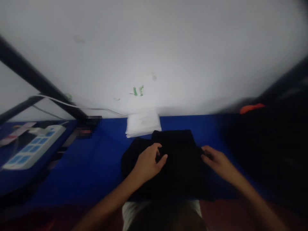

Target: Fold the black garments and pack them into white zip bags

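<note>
A black cloth (178, 166), folded or bunched, lies on the blue surface (89, 166) right in front of me. My left hand (150, 162) rests on its left part, with thumb and fingers apart and nothing between them. At the cloth's right edge is my right hand (215, 160), its thumb and fingertips closed on the fabric. The cloth is so dark that its folds are hard to make out.
Behind the cloth lies a stack of white sheets (143, 123) against the wall. A white power strip (35, 147) with blue sockets is at the left, near a dark frame bar (38, 75). Dark material (271, 150) with an orange piece (251, 108) fills the right.
</note>
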{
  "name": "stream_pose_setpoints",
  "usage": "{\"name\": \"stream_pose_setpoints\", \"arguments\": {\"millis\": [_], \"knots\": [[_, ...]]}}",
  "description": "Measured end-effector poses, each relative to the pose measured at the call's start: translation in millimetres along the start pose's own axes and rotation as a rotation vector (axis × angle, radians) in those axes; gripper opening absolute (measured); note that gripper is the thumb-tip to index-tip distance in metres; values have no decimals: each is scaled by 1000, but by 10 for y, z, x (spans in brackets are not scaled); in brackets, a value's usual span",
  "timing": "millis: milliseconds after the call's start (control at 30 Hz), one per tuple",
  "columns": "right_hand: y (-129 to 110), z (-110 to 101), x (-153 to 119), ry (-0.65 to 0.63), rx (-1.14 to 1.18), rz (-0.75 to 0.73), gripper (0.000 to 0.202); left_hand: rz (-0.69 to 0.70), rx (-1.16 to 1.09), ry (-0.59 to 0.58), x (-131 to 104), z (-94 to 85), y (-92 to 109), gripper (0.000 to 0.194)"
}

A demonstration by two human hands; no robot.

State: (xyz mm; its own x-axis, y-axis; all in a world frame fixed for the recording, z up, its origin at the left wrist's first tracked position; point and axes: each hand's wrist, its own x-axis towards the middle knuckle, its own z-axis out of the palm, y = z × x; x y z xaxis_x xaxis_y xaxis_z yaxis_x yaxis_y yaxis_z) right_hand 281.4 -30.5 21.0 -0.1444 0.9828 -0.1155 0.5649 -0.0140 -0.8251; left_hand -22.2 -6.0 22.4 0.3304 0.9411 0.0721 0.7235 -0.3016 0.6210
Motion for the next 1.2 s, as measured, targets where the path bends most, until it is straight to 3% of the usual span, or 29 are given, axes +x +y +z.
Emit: {"name": "stream_pose_setpoints", "arguments": {"millis": [100,200,300,367,500,567,667,733,833,900,1000,1100,1200], "knots": [[174,-28,-40,-14,-322,34,23,-64,-30,-155,65,93,53,53],[192,-13,-20,50,-504,4,29,-65,-79,-212,145,175,127,67],[20,-3,37,178,-563,-122,36,-23,-168,-199,210,253,187,67],[-174,-3,95,159,-501,-247,49,41,-275,-146,222,287,243,63],[-559,-14,330,-202,-251,-420,96,232,-488,27,191,266,422,52],[-670,-27,512,-414,-168,-401,89,284,-542,142,189,218,500,43],[-716,-47,778,-648,-43,-342,60,224,-570,304,254,147,506,32],[-689,-44,899,-772,79,-280,49,148,-595,339,350,115,406,30],[-584,-3,978,-846,266,-129,48,79,-593,273,555,54,102,28],[-475,43,986,-818,373,-1,52,82,-480,240,705,-36,-180,20],[-283,103,962,-712,523,171,56,192,-77,248,884,-268,-646,18],[-124,116,908,-625,611,288,60,266,229,120,974,-516,-1051,22],[-39,96,844,-590,641,339,62,259,382,-17,1011,-645,-1311,24]]}}
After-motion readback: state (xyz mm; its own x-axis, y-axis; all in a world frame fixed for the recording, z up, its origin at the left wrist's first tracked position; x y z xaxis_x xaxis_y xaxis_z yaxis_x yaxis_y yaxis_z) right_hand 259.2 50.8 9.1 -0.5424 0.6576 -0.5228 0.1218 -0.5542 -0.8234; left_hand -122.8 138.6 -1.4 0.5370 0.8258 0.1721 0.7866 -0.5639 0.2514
